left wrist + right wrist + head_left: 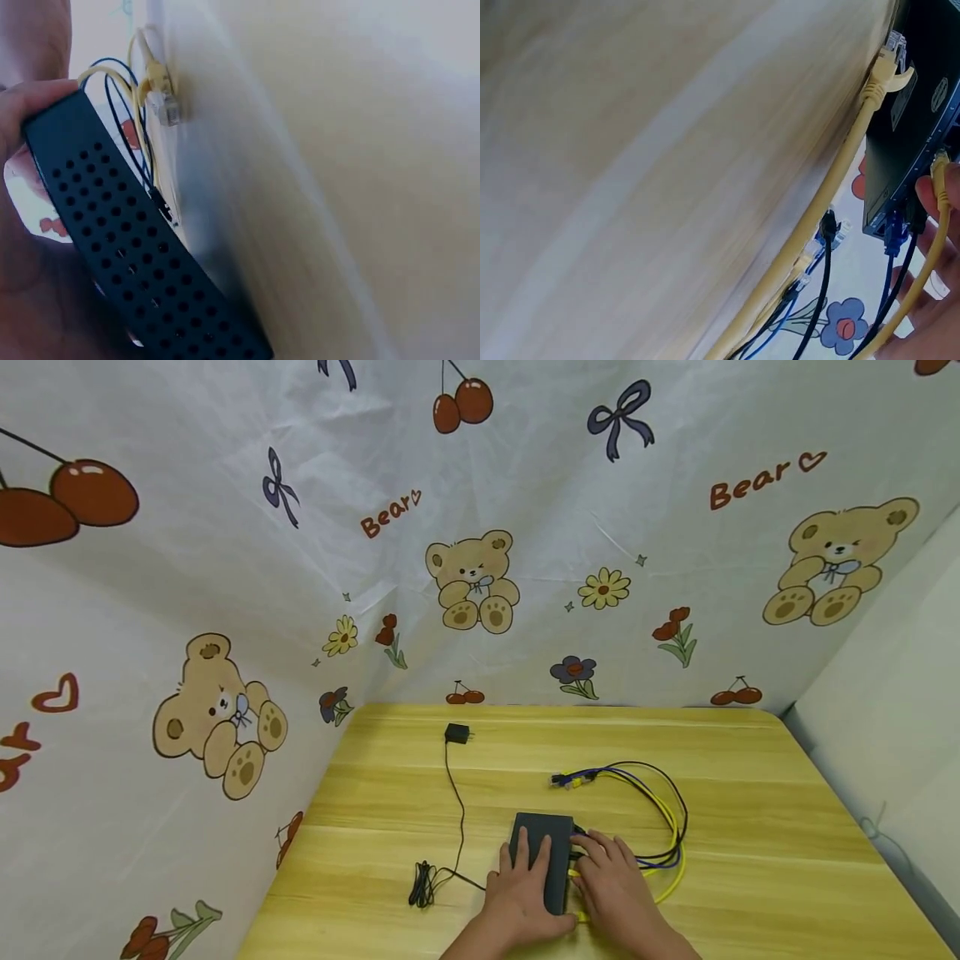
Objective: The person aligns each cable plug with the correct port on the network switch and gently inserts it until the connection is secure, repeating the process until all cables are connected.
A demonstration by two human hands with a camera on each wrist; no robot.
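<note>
A black network switch [546, 822] sits near the front of the table; its perforated side shows in the left wrist view. My left hand [521, 893] holds it, fingers spread over its top and thumb at the near end. At its right side, my right hand [611, 881] pinches the plug of a yellow network cable [940, 184] at a port. Beside that, a blue cable plug [894, 234] and a black cable plug [915, 214] are in ports. Another yellow plug [885, 71] lies loose close by the switch's underside.
The cables [678, 827] loop to the right, their free plugs [570, 781] bunched behind the switch. A black power adapter [457, 733] lies at the back left, its thin cord running to a tied bundle [422, 885] left of the switch. Patterned cloth [525, 660] hangs behind the table.
</note>
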